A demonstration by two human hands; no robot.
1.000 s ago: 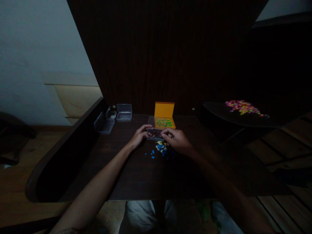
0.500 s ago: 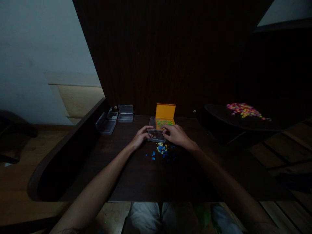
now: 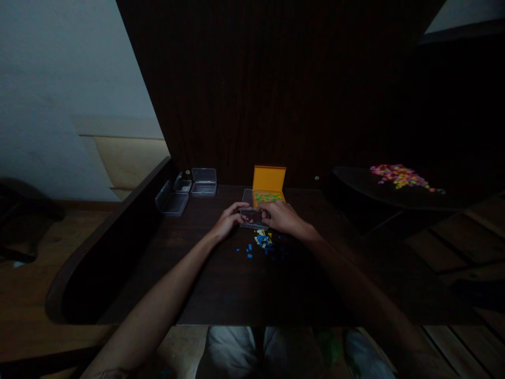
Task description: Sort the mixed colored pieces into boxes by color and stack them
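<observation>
A small clear plastic box (image 3: pixel 253 219) lies open on the dark table, its clear lid (image 3: pixel 247 196) raised at the back. My left hand (image 3: pixel 228 221) grips the box's left end between thumb and fingers. Over the right end, my right hand (image 3: pixel 283 217) has its fingers bent together at the box; whatever they pinch is too small and dark to make out. A few small pale bits show inside the box. Just in front lies a heap of tiny blue and yellow pieces (image 3: pixel 263 239), with several loose blue ones (image 3: pixel 249 251) to its left.
Behind the box stands an open orange-yellow case (image 3: pixel 269 178) holding green and yellow pieces. Three open clear boxes, one of them at the back (image 3: pixel 204 189), sit at the table's left. Colourful small beads (image 3: pixel 400 176) are heaped on a dark surface at right. A raised side panel (image 3: pixel 106 237) bounds the left.
My right hand has shifted slightly left, its fingers now further over the clear box. My left hand keeps its hold. The whole view has moved a little.
</observation>
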